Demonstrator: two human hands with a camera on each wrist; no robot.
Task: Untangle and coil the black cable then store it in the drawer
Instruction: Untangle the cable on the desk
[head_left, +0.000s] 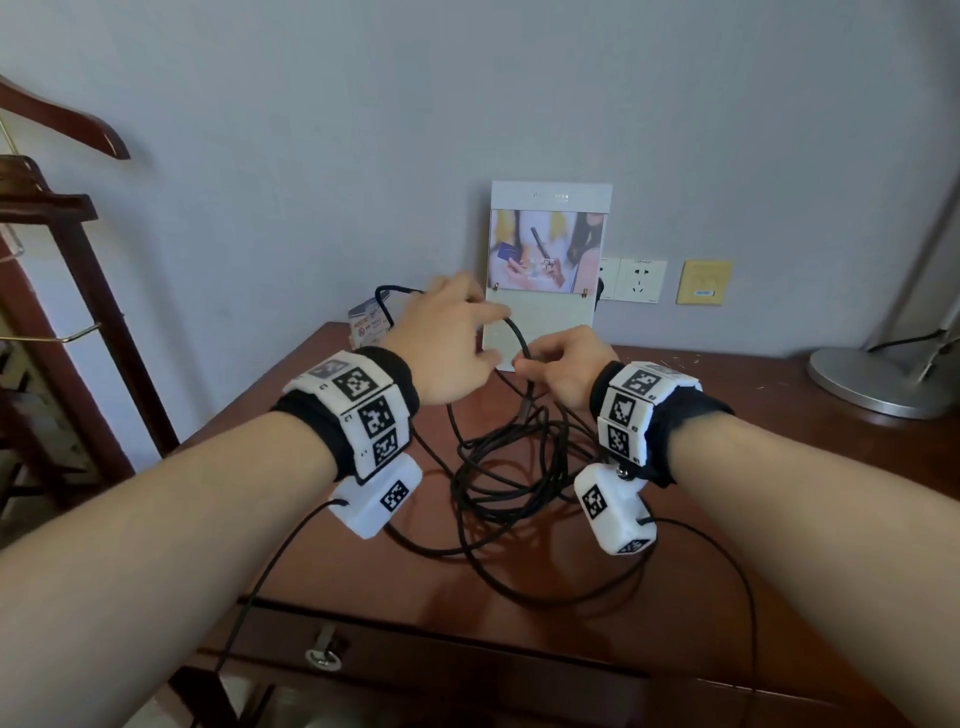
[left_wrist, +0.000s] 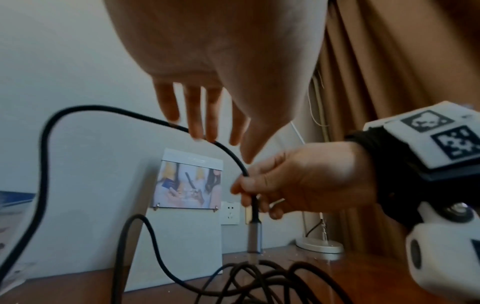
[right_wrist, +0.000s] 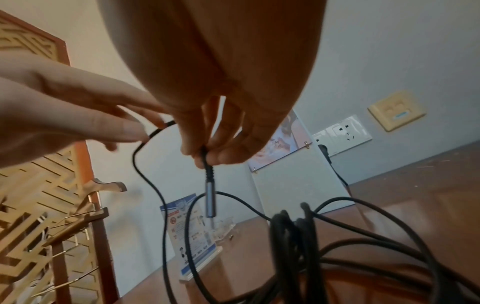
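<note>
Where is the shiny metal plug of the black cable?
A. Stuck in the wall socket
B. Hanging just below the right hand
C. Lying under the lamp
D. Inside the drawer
B: the right hand pinches the cable just above the plug, which hangs down.

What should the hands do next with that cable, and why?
Probably draw the first loop: the right hand pinches the black cable just above its metal plug, the left hand's straight fingers touch the strand beside it, and the rest lies tangled on the desk.
</note>
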